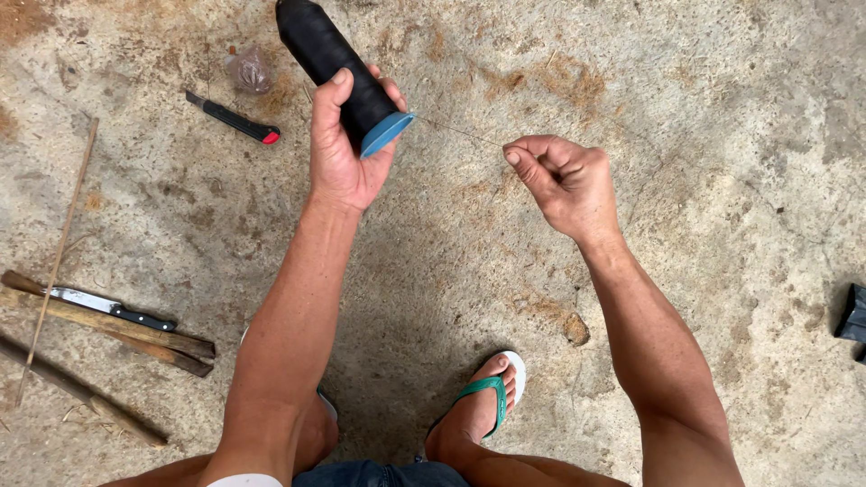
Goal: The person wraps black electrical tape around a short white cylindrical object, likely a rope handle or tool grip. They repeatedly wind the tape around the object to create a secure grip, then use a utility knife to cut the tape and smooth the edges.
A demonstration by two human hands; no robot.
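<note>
My left hand (347, 149) grips a tall spool of black thread (320, 50) with a blue base (388, 133), held tilted over the concrete floor. A thin strand of thread (460, 133) runs from the blue base across to my right hand (559, 180). That hand is closed, pinching the strand's end between thumb and forefinger. The two hands are about a hand's width apart.
A black utility knife with a red end (233, 119) and a crumpled clear wrapper (250, 69) lie at upper left. A kitchen knife (113, 309) rests on wooden sticks (117, 334) at left. My foot in a green sandal (483, 401) is below. A dark object (852, 316) sits at the right edge.
</note>
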